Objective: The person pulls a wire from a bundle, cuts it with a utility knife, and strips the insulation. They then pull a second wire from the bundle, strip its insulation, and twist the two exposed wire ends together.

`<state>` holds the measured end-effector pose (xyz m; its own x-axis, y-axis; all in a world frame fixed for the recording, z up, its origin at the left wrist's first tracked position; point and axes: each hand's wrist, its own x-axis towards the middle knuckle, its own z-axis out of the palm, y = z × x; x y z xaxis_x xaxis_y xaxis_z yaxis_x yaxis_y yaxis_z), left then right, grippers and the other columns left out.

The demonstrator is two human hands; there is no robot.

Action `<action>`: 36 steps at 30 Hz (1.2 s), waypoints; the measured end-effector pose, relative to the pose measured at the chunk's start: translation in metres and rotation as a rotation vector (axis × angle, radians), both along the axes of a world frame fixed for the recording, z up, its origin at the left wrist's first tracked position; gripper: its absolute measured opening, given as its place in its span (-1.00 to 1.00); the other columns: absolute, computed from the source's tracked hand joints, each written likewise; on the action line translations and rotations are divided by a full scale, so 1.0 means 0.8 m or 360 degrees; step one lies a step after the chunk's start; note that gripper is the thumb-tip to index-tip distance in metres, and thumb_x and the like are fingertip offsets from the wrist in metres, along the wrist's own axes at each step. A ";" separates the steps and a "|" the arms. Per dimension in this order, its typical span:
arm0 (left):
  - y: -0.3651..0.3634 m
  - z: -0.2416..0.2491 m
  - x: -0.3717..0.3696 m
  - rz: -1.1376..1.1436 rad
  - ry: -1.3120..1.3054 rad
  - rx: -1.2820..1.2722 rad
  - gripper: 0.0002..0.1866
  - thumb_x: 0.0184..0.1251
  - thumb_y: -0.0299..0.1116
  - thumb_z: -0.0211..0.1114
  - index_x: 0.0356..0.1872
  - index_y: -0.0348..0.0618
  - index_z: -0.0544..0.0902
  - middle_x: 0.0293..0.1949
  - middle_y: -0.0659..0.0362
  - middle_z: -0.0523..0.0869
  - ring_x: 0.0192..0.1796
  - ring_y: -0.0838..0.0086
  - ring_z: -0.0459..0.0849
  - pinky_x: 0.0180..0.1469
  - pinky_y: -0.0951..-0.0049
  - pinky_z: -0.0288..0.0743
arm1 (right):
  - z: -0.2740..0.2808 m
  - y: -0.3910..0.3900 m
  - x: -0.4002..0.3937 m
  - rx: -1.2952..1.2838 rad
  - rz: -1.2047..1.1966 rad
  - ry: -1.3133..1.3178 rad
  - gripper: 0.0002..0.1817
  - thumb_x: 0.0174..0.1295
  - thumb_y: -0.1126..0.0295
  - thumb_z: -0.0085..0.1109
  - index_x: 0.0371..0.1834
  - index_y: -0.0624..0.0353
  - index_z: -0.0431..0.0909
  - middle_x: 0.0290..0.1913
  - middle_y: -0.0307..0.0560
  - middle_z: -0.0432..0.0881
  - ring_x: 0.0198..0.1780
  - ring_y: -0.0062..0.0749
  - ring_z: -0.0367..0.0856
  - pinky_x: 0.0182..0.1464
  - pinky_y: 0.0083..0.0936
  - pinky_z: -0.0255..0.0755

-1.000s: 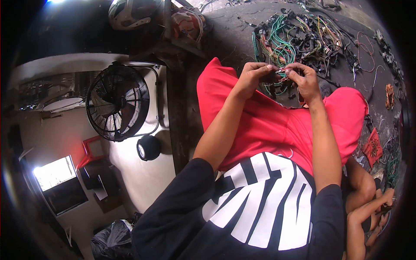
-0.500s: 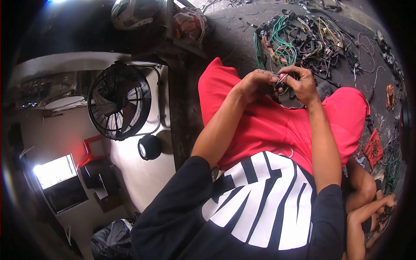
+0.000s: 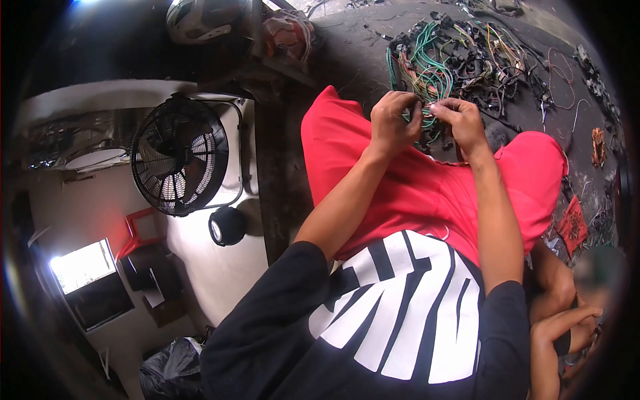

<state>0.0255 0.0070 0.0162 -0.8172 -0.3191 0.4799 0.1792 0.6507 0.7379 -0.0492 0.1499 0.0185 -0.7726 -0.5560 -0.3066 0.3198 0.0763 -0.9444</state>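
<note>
Above my lap my left hand (image 3: 396,121) is closed, its fingers curled and pinched around thin wires. Close beside it, my right hand (image 3: 461,122) pinches a wire end between thumb and forefinger; the other fingers are folded under. Green wires (image 3: 437,80) run from a tangled heap down to the hands. Just beyond the hands, this wire harness heap (image 3: 490,63) lies on the dark floor, with black connectors and green, yellow and red strands. The exact ends between my fingertips are too small to make out.
A black fan (image 3: 180,157) and a round black lamp-like object (image 3: 227,225) are at the left. A helmet (image 3: 200,20) is at the upper left. At the lower right another person's arm (image 3: 563,327) and knee show. A red cloth (image 3: 573,225) lies on the floor at right.
My hands have drawn slightly apart, and the left has turned more upright. At the lower right, the other person has leaned into view.
</note>
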 end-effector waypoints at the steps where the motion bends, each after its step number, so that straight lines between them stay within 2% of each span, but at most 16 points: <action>1: 0.004 0.004 -0.002 0.0002 0.0069 -0.0109 -0.90 0.01 -0.56 0.24 -0.39 -0.29 0.57 -0.47 0.06 0.62 -0.43 0.30 0.61 -0.35 0.40 0.47 | 0.011 0.000 -0.001 -0.0008 -0.0071 -0.0107 -0.88 0.07 0.44 0.20 -0.44 0.29 0.64 -0.49 -0.25 0.61 -0.43 -0.68 0.47 -0.32 -0.71 0.33; 2: 0.008 0.007 -0.004 0.0006 0.0138 -0.0220 -0.90 0.00 -0.57 0.23 -0.40 -0.28 0.56 -0.47 0.04 0.61 -0.42 0.24 0.60 -0.34 0.37 0.47 | 0.017 -0.001 -0.001 -0.0018 -0.0142 -0.0215 -0.89 0.07 0.46 0.20 -0.45 0.29 0.63 -0.49 -0.25 0.60 -0.44 -0.67 0.47 -0.32 -0.71 0.32; 3: 0.013 0.005 -0.005 0.0000 0.0150 -0.0149 -0.89 -0.02 -0.61 0.19 -0.40 -0.26 0.51 -0.47 0.03 0.57 -0.41 0.14 0.56 -0.33 0.30 0.44 | 0.017 -0.002 -0.001 -0.0053 -0.0197 -0.0252 -0.91 0.04 0.48 0.20 -0.50 0.28 0.62 -0.51 -0.25 0.59 -0.46 -0.65 0.46 -0.34 -0.68 0.31; 9: 0.021 -0.007 -0.008 0.0008 0.0178 -0.0260 -0.85 -0.06 -0.63 0.15 -0.40 -0.27 0.44 -0.47 0.01 0.51 -0.39 0.12 0.52 -0.34 0.24 0.38 | 0.005 0.001 -0.002 0.0098 -0.0270 -0.0261 -0.92 -0.06 0.47 0.20 -0.55 0.26 0.61 -0.53 -0.23 0.58 -0.48 -0.62 0.44 -0.38 -0.64 0.28; 12: 0.022 0.022 -0.002 0.0039 0.0404 -0.0021 -0.86 -0.05 -0.63 0.13 -0.40 -0.29 0.43 -0.46 0.02 0.51 -0.37 0.15 0.51 -0.33 0.25 0.36 | -0.048 0.013 -0.014 0.0428 -0.0559 -0.0151 -0.93 0.00 0.47 0.17 -0.58 0.13 0.57 -0.64 -0.36 0.49 -0.65 -0.70 0.34 -0.59 -0.66 0.18; 13: 0.019 0.047 0.003 -0.0071 0.0364 -0.0098 -0.88 -0.02 -0.59 0.16 -0.40 -0.26 0.45 -0.44 0.04 0.53 -0.35 0.17 0.51 -0.33 0.27 0.34 | -0.033 0.018 -0.014 0.0169 -0.0599 -0.0194 -0.91 0.03 0.44 0.18 -0.59 0.12 0.57 -0.64 -0.39 0.46 -0.65 -0.72 0.33 -0.59 -0.69 0.18; 16: 0.024 0.032 0.013 -0.0178 0.0183 -0.0157 -0.94 0.14 -0.55 0.17 -0.48 -0.28 0.49 -0.51 0.08 0.54 -0.46 0.37 0.53 -0.38 0.48 0.40 | -0.010 0.022 -0.024 -0.0081 -0.0356 -0.0229 -0.89 0.07 0.39 0.20 -0.56 0.13 0.58 -0.63 -0.40 0.48 -0.64 -0.76 0.33 -0.57 -0.74 0.19; 17: 0.019 0.008 0.023 -0.0129 -0.0130 -0.0041 -0.89 0.12 -0.47 0.26 -0.52 -0.27 0.54 -0.54 0.09 0.58 -0.48 0.43 0.56 -0.39 0.50 0.42 | -0.003 0.021 -0.022 -0.0102 -0.0383 -0.0132 -0.90 0.04 0.36 0.25 -0.51 0.13 0.64 -0.62 -0.39 0.49 -0.62 -0.78 0.33 -0.55 -0.75 0.18; 20: 0.012 0.011 0.014 0.0095 -0.0430 0.0228 -0.86 0.07 -0.43 0.34 -0.48 -0.29 0.59 -0.54 0.11 0.62 -0.47 0.47 0.60 -0.37 0.52 0.45 | -0.007 0.025 -0.022 -0.0197 -0.0430 -0.0077 -0.89 0.04 0.37 0.25 -0.54 0.14 0.63 -0.63 -0.40 0.49 -0.61 -0.77 0.33 -0.55 -0.76 0.17; 21: 0.005 0.003 0.007 0.0025 -0.0415 0.0454 -0.82 0.04 -0.43 0.35 -0.34 -0.30 0.62 -0.43 0.12 0.67 -0.39 0.52 0.63 -0.32 0.53 0.48 | 0.001 0.026 -0.021 -0.0215 -0.0414 -0.0081 -0.87 0.06 0.34 0.26 -0.54 0.14 0.63 -0.63 -0.40 0.48 -0.61 -0.77 0.32 -0.54 -0.77 0.17; 24: -0.001 -0.006 0.000 0.0160 -0.0392 0.0468 -0.77 0.04 -0.48 0.31 -0.24 -0.31 0.61 -0.36 0.13 0.68 -0.32 0.55 0.64 -0.22 0.55 0.49 | 0.000 0.024 -0.021 -0.0258 -0.0343 -0.0043 -0.85 0.13 0.33 0.24 -0.52 0.12 0.61 -0.59 -0.39 0.51 -0.60 -0.80 0.35 -0.51 -0.81 0.20; 27: -0.001 0.004 -0.002 -0.0103 -0.0162 0.0168 -0.72 0.04 -0.54 0.26 -0.16 -0.33 0.59 -0.30 0.12 0.68 -0.24 0.58 0.62 -0.11 0.55 0.47 | 0.008 0.023 -0.016 -0.0361 -0.0365 -0.0118 -0.84 0.12 0.31 0.25 -0.51 0.14 0.62 -0.60 -0.37 0.52 -0.61 -0.78 0.34 -0.52 -0.78 0.20; 30: 0.000 0.000 0.002 -0.0446 -0.0317 0.0944 -0.74 0.07 -0.55 0.24 -0.16 -0.33 0.59 -0.31 0.14 0.69 -0.19 0.58 0.61 -0.05 0.54 0.45 | 0.006 0.020 -0.018 -0.0479 -0.0423 -0.0258 -0.84 0.12 0.30 0.26 -0.50 0.14 0.61 -0.62 -0.34 0.52 -0.63 -0.74 0.35 -0.55 -0.75 0.22; 31: 0.003 -0.002 0.003 -0.0445 -0.0338 0.1078 -0.77 0.07 -0.54 0.28 -0.20 -0.34 0.59 -0.31 0.16 0.68 -0.20 0.57 0.62 -0.07 0.54 0.46 | 0.003 0.021 -0.019 -0.0515 -0.0443 -0.0310 -0.84 0.12 0.30 0.25 -0.50 0.14 0.60 -0.63 -0.33 0.51 -0.63 -0.72 0.36 -0.55 -0.74 0.23; 34: 0.016 0.009 0.002 -0.0363 -0.0303 0.0795 -0.79 0.07 -0.52 0.33 -0.25 -0.35 0.59 -0.33 0.18 0.68 -0.22 0.57 0.62 -0.10 0.56 0.47 | -0.001 0.024 -0.021 -0.0661 -0.0447 -0.0428 -0.83 0.15 0.30 0.24 -0.51 0.14 0.58 -0.67 -0.34 0.45 -0.65 -0.69 0.35 -0.58 -0.71 0.23; 36: 0.019 0.006 0.000 -0.0295 -0.0339 0.0763 -0.80 0.07 -0.51 0.34 -0.27 -0.35 0.59 -0.35 0.20 0.68 -0.25 0.57 0.62 -0.14 0.57 0.47 | 0.003 0.022 -0.019 -0.0688 -0.0457 -0.0523 -0.82 0.15 0.30 0.23 -0.50 0.14 0.57 -0.70 -0.34 0.42 -0.66 -0.69 0.34 -0.59 -0.70 0.22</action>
<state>0.0253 0.0225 0.0208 -0.9435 -0.3029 0.1345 0.0734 0.2048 0.9761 -0.0643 0.1676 0.0209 -0.8132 -0.4669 -0.3475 0.5507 -0.4238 -0.7191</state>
